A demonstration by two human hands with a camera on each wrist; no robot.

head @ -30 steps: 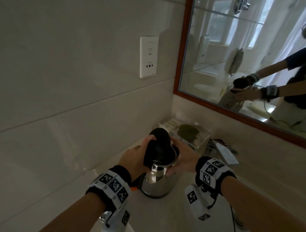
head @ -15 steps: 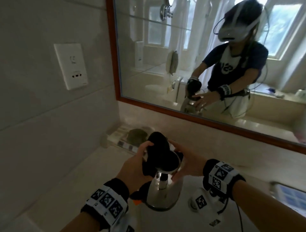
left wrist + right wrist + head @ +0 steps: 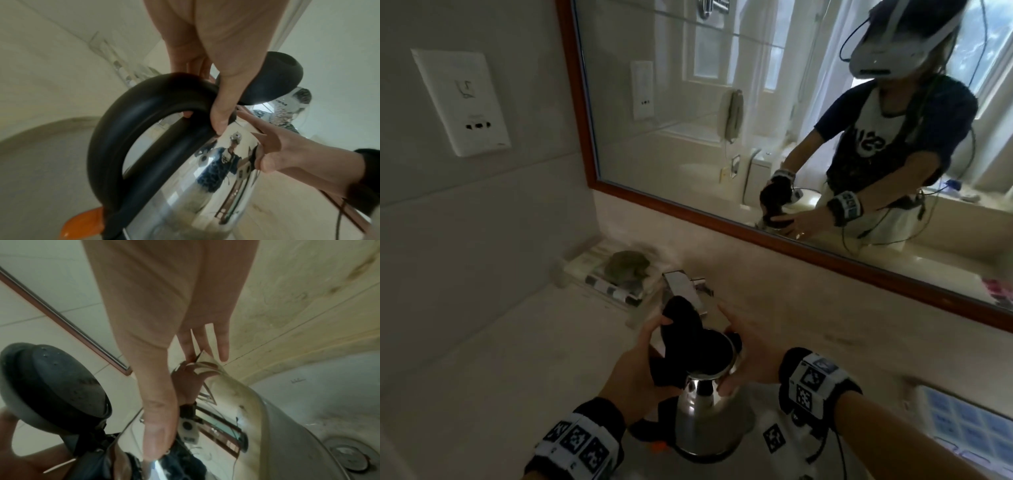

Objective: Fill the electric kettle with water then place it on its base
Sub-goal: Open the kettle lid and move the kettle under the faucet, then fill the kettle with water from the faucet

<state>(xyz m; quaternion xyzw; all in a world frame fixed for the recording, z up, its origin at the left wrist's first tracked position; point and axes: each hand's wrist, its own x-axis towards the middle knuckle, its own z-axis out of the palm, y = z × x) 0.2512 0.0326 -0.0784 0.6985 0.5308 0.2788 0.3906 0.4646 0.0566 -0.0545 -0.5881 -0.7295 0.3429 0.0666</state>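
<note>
The left hand [image 3: 635,373] makes its grip around the top of the black looped handle [image 3: 115,129] of the shiny steel electric kettle [image 3: 705,425], fingers curled over it with the thumb tip pressed on the steel wall. The kettle's foot is cut off in both wrist views, and its base cannot be made out. Opposite that grip, the right hand [image 3: 751,353] lies flat against the kettle's far wall, fingers straight, clasping nothing. Only the right wrist view shows the wet underside of the raised black lid [image 3: 53,386] and a basin drain [image 3: 347,457] beyond. Farther off on the pale stone bench [image 3: 482,359] stands a blurred chrome tap [image 3: 683,284], then the wood-framed mirror [image 3: 722,137].
</note>
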